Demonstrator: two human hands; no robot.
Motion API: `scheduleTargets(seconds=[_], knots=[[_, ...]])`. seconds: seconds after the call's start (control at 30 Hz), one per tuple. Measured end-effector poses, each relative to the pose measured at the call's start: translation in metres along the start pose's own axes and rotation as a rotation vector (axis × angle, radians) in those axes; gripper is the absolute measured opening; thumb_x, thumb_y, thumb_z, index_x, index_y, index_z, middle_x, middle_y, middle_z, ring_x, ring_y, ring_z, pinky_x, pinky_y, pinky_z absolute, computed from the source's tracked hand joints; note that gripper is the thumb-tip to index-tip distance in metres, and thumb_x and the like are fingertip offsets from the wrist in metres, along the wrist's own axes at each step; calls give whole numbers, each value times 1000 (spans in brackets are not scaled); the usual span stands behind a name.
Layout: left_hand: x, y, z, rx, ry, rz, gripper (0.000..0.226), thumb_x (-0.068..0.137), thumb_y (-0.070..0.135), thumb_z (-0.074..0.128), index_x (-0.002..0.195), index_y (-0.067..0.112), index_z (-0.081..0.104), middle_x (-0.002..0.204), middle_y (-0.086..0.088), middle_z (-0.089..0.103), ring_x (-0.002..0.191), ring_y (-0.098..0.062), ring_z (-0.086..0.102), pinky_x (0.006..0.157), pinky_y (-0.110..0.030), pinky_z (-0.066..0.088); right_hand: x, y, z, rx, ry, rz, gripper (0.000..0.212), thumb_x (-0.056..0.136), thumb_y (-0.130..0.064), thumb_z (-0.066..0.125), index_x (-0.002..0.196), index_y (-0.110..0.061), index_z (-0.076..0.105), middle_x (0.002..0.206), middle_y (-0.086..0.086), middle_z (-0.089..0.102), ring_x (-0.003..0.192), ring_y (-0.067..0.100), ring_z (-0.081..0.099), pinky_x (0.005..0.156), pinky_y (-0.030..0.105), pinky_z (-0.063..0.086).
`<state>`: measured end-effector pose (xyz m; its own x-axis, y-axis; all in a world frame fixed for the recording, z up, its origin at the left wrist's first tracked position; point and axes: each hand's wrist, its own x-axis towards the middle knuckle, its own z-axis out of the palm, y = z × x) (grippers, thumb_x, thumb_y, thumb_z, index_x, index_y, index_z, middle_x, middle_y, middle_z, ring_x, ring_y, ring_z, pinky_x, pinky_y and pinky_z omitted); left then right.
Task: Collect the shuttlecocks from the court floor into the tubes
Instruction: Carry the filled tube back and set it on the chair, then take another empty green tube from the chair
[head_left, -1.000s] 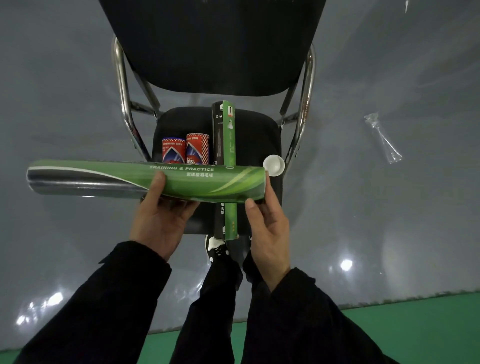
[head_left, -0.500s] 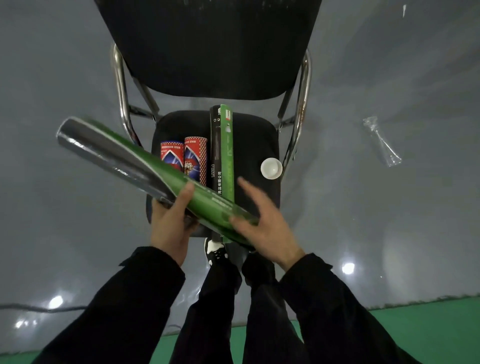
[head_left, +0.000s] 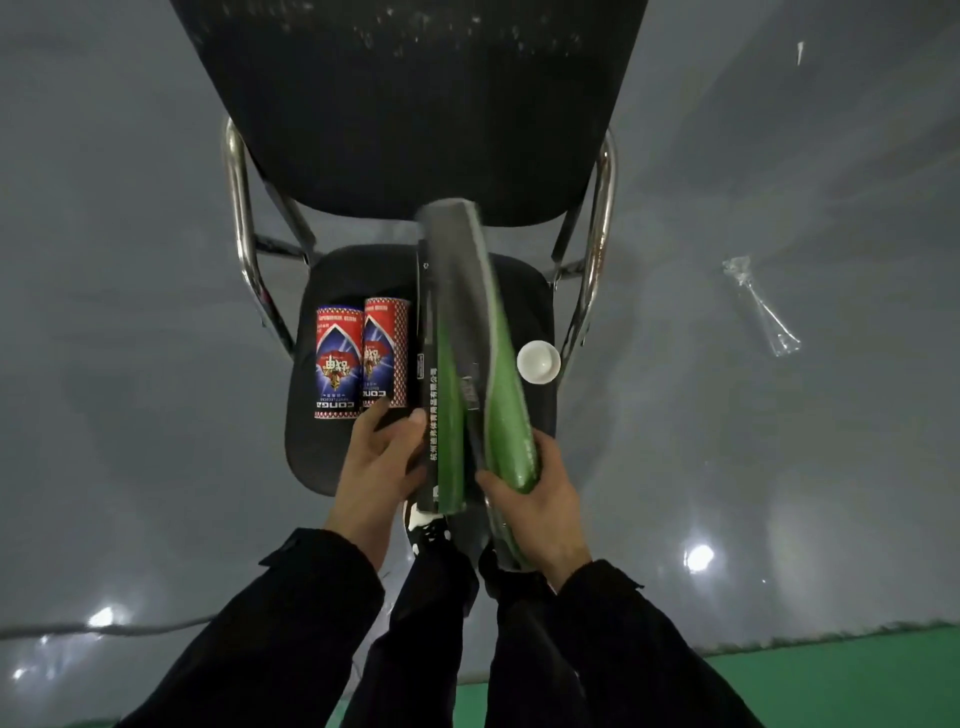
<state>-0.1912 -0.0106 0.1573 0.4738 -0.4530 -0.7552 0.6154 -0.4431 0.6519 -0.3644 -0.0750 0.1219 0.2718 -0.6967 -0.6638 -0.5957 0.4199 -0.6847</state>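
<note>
A long green and silver shuttlecock tube (head_left: 498, 364) points away from me over the seat of a black chair (head_left: 535, 291). My right hand (head_left: 540, 499) is shut on its near end. A second black and green tube (head_left: 439, 395) lies lengthwise on the seat just left of it. My left hand (head_left: 382, 462) rests open on the seat beside that tube, fingers spread. Two short red and blue tubes (head_left: 358, 358) lie side by side on the left of the seat. A white tube cap (head_left: 538, 362) sits at the seat's right edge. No shuttlecock is visible.
The chair has chrome legs (head_left: 239, 218) and a black backrest (head_left: 405, 93). A crumpled clear plastic wrapper (head_left: 761, 306) lies on the grey floor to the right. Green court floor (head_left: 831, 686) begins at the bottom right. My legs and a shoe (head_left: 426, 530) are below the seat.
The long green tube has swung from crosswise in both hands to pointing away over the seat. My left hand has let go of it; my right hand now grips its near end.
</note>
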Motion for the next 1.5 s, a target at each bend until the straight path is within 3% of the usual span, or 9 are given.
scheduleTargets(seconds=[0.07,0.17,0.3,0.4,0.6,0.7,0.93,1.3,1.5], knots=[[5,-3,-5,5,27,-39,47,95,37,74,137,34,55,108,11,76,108,-14,74,98,-41,55,11,14,3,42,71,73,72,79,-50,80,137,-42,39,112,-22,60,98,4,66,85,34,61],[8,-7,-9,14,45,-109,42,96,35,72,135,31,57,122,2,70,112,-19,70,99,-42,56,29,31,16,30,69,118,78,83,-49,79,143,-30,33,118,-16,57,100,6,63,80,26,58],[7,-20,-13,96,40,-141,26,99,30,68,124,30,59,103,4,76,87,-8,76,65,-22,59,52,43,49,22,56,140,82,82,-47,79,145,-25,33,133,-4,50,117,17,58,102,43,54],[11,-29,-20,190,34,-162,27,100,26,67,126,22,61,104,1,77,84,-5,75,59,-14,55,63,45,67,-60,88,129,82,86,-47,76,151,-26,31,137,-2,45,121,16,48,108,41,46],[39,-55,-29,544,-5,-155,53,95,21,75,141,10,51,116,6,65,92,1,66,75,-13,52,78,30,47,-156,291,-44,51,96,-35,64,143,-23,49,136,-2,50,125,20,54,109,42,47],[55,-77,-30,726,-40,-192,80,88,24,81,153,7,37,141,-12,55,121,-24,61,105,-42,52,106,20,18,-215,328,-66,49,96,-23,63,143,-17,50,132,0,51,117,20,54,104,38,47],[65,-96,-15,863,23,-175,80,84,29,82,150,10,40,138,-12,59,124,-32,60,103,-49,51,129,21,-4,-254,67,-60,58,97,-27,64,149,-28,40,150,1,46,130,19,54,106,42,50],[-65,-30,-22,679,63,-164,62,87,20,79,141,11,51,125,-11,68,109,-31,68,97,-49,56,24,-48,-3,-278,-172,-118,47,95,-21,62,140,-21,50,130,4,57,112,17,60,104,47,51],[-149,-4,-33,507,148,-54,65,91,23,78,148,16,47,124,-3,65,103,-18,62,84,-23,45,-45,-101,4,-178,-415,-125,53,93,-36,66,141,-20,51,125,0,64,113,10,64,103,40,50]])
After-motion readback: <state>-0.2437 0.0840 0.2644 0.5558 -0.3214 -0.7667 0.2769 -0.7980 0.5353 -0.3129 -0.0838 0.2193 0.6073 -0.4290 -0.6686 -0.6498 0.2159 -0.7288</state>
